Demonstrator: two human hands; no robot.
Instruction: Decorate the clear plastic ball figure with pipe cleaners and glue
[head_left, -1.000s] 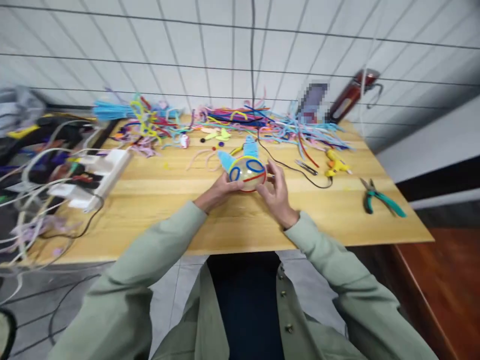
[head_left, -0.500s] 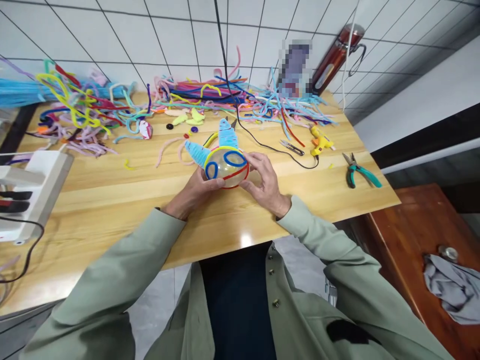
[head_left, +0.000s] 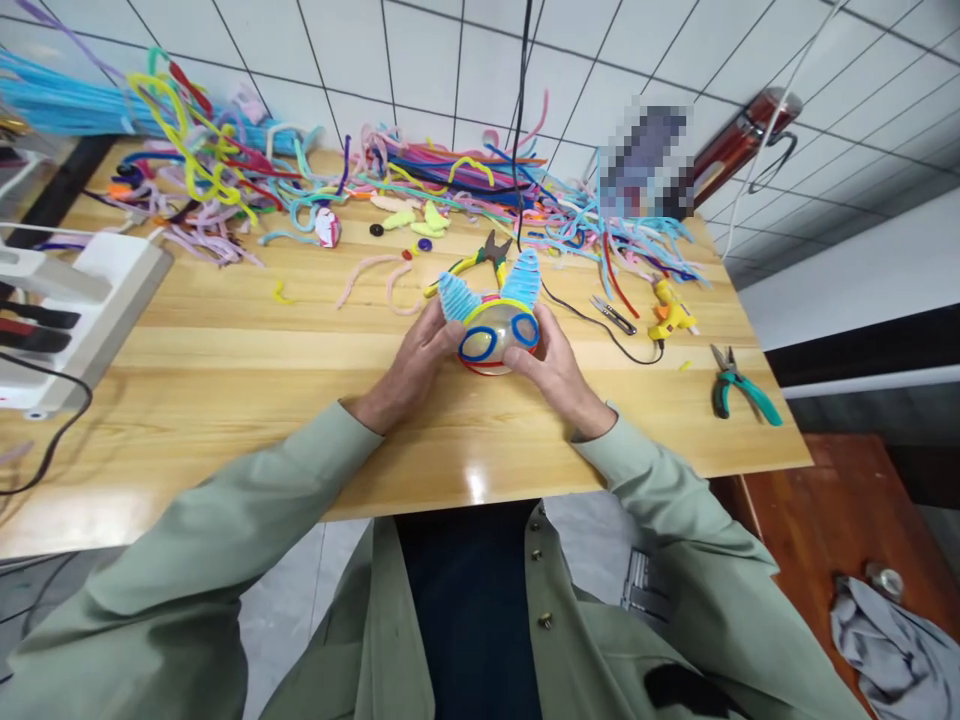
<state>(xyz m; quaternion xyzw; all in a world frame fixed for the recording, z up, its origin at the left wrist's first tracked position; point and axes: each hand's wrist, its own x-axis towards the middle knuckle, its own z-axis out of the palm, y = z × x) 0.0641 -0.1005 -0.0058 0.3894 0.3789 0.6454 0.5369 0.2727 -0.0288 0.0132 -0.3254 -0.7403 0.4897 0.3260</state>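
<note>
Between my hands is a clear round ball [head_left: 503, 325] dressed with pipe cleaners: two blue rings on its front, a red line below, a yellow band on top and two light-blue striped ears. My left hand [head_left: 420, 362] grips its left side, thumb by the base of the left ear. My right hand [head_left: 556, 367] closes on the right side, its thumb lying on the front below the right ring. Fingers behind the ball are hidden. Just behind the ears lie yellow-handled pliers [head_left: 491, 250], partly covered.
Heaps of pipe cleaners [head_left: 442, 170] line the wall. On the right lie thread snips [head_left: 613, 314], a yellow glue gun [head_left: 672, 312] and teal-handled pliers [head_left: 742, 388]. A white power strip [head_left: 112, 290] stands left. A black cable [head_left: 519, 130] hangs down behind the ball.
The ball has been turned more upright and its rings now face me more squarely. My right thumb has moved onto its front. The whole view has shifted and tilted.
</note>
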